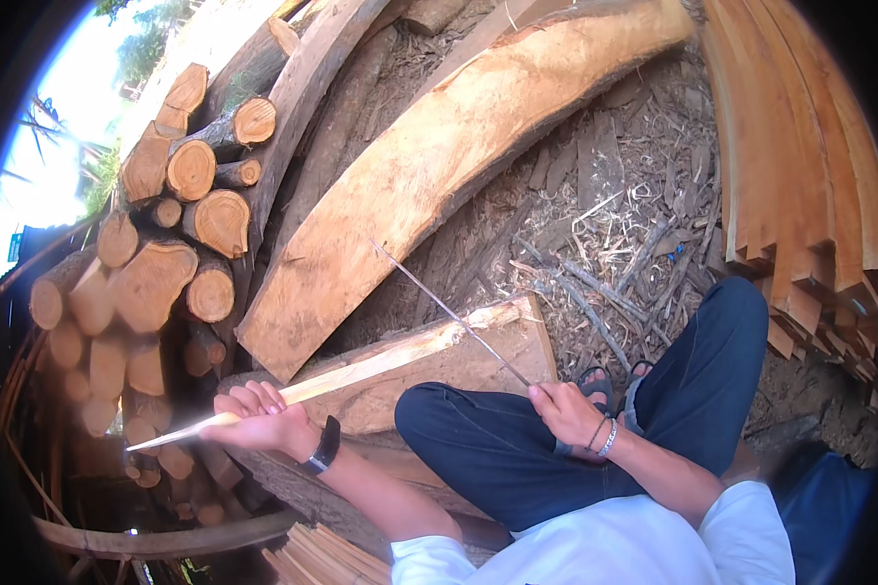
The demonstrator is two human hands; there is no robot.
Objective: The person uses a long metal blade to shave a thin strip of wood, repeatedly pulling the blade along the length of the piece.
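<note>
The main hazard was judged to be the long thin blade (429,294) skidding along the pale wooden strip (180,431) toward the left hand (268,421), should its edge fail to bite. That hand's fingers were curled around the strip near its narrow end; the right hand (568,411) was closed on the blade's near end. The strip extended over the wooden slab (439,380); blade contact could not be confirmed.

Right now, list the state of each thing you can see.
Left hand, closed around the pale strip
Pale strip, tapered at its left end
Right hand, closed on the thin tool
Thin tool, slanting across the strip in view
Curved slab, lying broad face up
Logs, stacked, cut ends showing
Planks, stacked
Wooden block, straight-cut at right
Sandals, worn
</note>
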